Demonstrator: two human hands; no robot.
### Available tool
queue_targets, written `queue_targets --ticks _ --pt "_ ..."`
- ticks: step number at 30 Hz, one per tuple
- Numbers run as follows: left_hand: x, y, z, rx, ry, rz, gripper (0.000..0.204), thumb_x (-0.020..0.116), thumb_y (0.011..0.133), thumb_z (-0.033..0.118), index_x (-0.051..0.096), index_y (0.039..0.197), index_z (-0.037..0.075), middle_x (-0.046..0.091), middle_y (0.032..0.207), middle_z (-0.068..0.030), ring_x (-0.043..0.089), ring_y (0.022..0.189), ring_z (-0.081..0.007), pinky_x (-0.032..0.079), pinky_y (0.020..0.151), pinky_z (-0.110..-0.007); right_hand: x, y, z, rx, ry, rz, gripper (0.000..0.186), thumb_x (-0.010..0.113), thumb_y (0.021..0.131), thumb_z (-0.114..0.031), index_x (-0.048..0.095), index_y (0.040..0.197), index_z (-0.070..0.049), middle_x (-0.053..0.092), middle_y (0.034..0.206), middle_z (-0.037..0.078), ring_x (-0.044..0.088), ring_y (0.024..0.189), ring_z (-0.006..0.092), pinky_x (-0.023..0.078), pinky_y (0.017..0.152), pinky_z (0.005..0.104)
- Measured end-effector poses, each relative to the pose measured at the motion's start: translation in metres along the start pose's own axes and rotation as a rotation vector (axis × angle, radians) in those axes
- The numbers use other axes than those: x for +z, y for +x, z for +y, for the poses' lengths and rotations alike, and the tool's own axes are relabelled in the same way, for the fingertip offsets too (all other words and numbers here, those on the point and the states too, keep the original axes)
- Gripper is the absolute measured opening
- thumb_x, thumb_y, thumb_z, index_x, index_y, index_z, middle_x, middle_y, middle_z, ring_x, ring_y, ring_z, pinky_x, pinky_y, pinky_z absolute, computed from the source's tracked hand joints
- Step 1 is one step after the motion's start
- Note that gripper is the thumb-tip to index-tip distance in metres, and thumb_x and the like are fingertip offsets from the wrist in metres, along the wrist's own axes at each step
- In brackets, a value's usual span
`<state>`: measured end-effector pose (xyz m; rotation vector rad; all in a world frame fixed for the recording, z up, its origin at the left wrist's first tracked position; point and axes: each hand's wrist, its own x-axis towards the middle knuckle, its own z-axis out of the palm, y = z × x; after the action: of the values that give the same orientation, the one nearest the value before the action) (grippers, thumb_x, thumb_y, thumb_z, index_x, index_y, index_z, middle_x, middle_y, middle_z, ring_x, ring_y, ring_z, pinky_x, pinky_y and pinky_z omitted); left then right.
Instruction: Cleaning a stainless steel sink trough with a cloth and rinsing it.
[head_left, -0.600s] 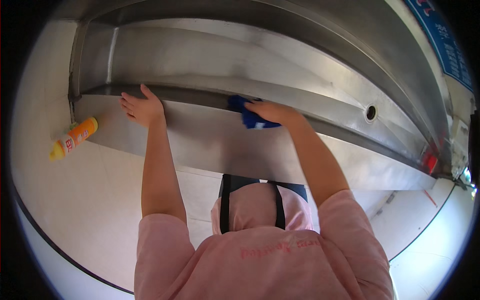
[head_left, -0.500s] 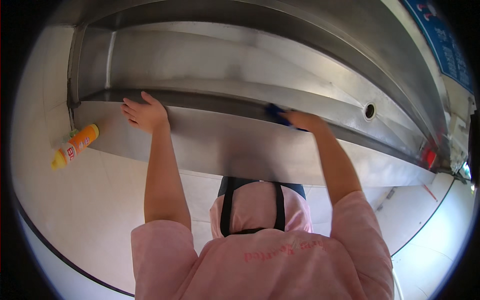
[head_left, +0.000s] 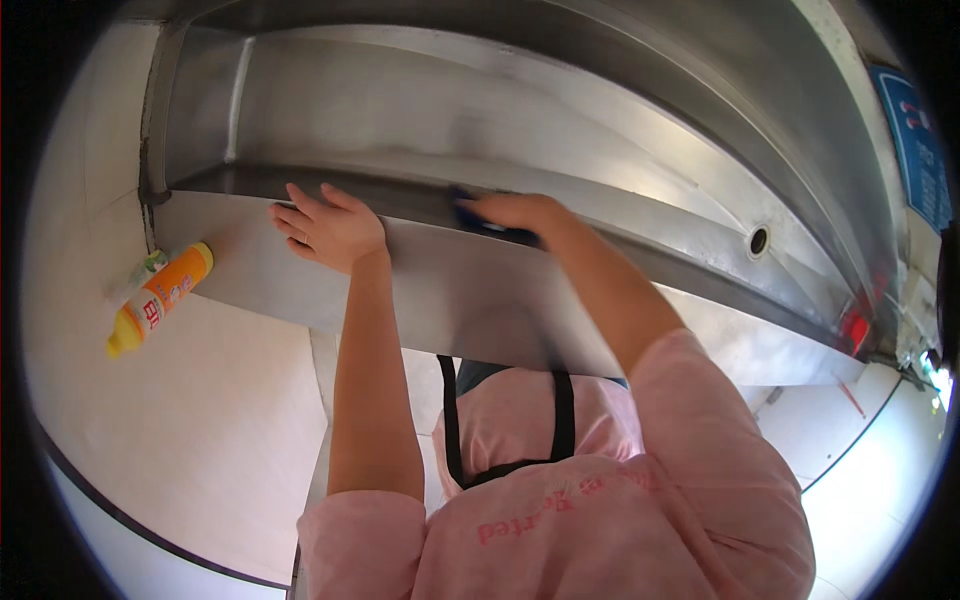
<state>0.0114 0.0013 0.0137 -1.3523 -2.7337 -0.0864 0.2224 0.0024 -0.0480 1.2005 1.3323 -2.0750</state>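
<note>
A long stainless steel trough sink stretches across in front of me. My left hand rests on its front rim, fingers spread, holding nothing. Farther right, my right hand reaches over the same rim and presses a dark blue cloth to the inner side of the front wall. Motion blurs the cloth, and my fingers cover part of it.
An orange bottle with a yellow cap is at the left, beside a small green-and-white item. The trough has a round drain hole at the right. Beyond its right end are a red object and a blue sign.
My right hand has slid left along the front wall with the cloth, closer to my left hand. My left hand stays spread on the rim, slightly farther right. The view has tilted a little.
</note>
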Motion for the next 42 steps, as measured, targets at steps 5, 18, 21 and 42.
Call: queue_targets --ticks 5,18,21,42 --pt "0.002 0.000 -0.002 0.009 -0.116 0.005 0.050 0.034 0.097 0.038 0.037 0.139 0.011 0.024 0.148 -0.0244 0.021 0.138 -0.0355 0.018 0.109 -0.048 0.018 0.014 -0.112 -0.361 -0.036 0.170 0.057 0.030 0.097 -0.047 0.027 0.146 -0.019 0.042 0.141 0.016 0.041 0.127 0.0342 0.031 0.106 0.0422" --pt "0.003 0.004 -0.013 0.010 -0.032 0.034 0.049 0.035 0.096 0.037 0.038 0.139 0.013 0.022 0.148 -0.0248 0.019 0.139 -0.0356 0.017 0.108 -0.049 0.002 -0.172 0.161 0.209 -0.279 0.052 0.052 0.037 0.092 -0.008 0.035 0.143 -0.018 0.018 0.154 0.008 0.027 0.138 0.0268 0.022 0.113 0.0371" --pt "0.000 0.002 -0.012 0.029 -0.010 0.031 0.048 0.035 0.096 0.037 0.039 0.138 0.015 0.022 0.148 -0.0243 0.019 0.139 -0.0349 0.018 0.108 -0.049 0.004 -0.141 0.138 0.155 -0.205 0.065 0.048 0.034 0.096 -0.011 0.032 0.143 -0.015 0.014 0.154 0.011 0.028 0.137 0.0305 0.024 0.113 0.0385" --pt "0.001 0.000 -0.014 0.026 -0.004 0.049 0.041 0.041 0.094 0.034 0.050 0.132 0.021 0.028 0.146 -0.0185 0.021 0.139 -0.0277 0.020 0.106 -0.048 -0.030 -0.025 0.147 -0.503 -0.995 0.263 0.062 0.054 0.081 -0.005 0.038 0.140 -0.013 0.031 0.149 0.005 0.026 0.139 0.0254 0.028 0.110 0.0441"
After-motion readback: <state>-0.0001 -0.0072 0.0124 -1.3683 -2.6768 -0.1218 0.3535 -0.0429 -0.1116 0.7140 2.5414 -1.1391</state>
